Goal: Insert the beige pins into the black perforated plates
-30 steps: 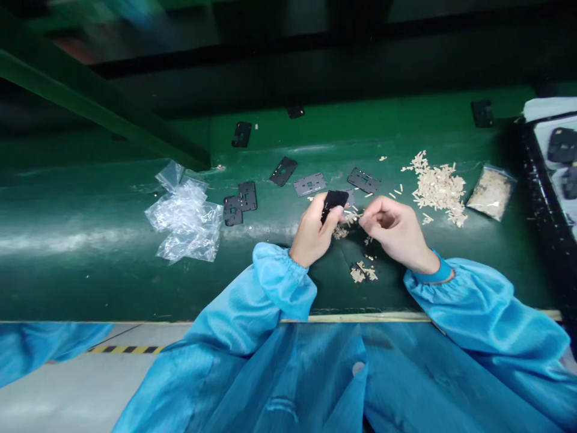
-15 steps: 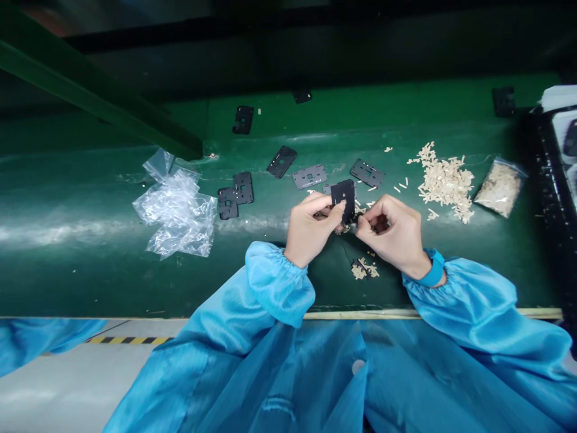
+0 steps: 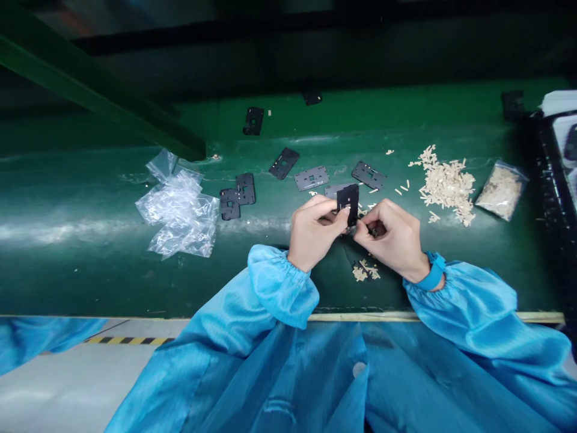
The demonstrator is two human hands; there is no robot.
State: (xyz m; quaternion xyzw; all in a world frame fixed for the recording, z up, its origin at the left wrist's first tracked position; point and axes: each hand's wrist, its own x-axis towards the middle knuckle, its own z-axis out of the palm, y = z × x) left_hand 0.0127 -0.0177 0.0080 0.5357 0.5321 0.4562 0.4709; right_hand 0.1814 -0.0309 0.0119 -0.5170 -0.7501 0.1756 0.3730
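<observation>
Between the thumb and fingers of my left hand is a thin black plastic plate with small cut-outs, held tilted up off the bench. My right hand is pinched closed at the plate's lower right edge; whatever its fingertips hold is too small and hidden to name. Behind the hands lie more plates, among them a grey plate and a dark plate. A small heap of beige and black bits lies just in front of my hands.
Right of my hands are a pile of small beige strips and a zip bag of beige pieces. Clear plastic bags lie at the left, near a green post. A black crate stands at the right edge.
The black plate has turned more edge-on and shifted slightly right with my left hand. My right fingertips have come closer to its lower edge. The whole view has moved a little.
</observation>
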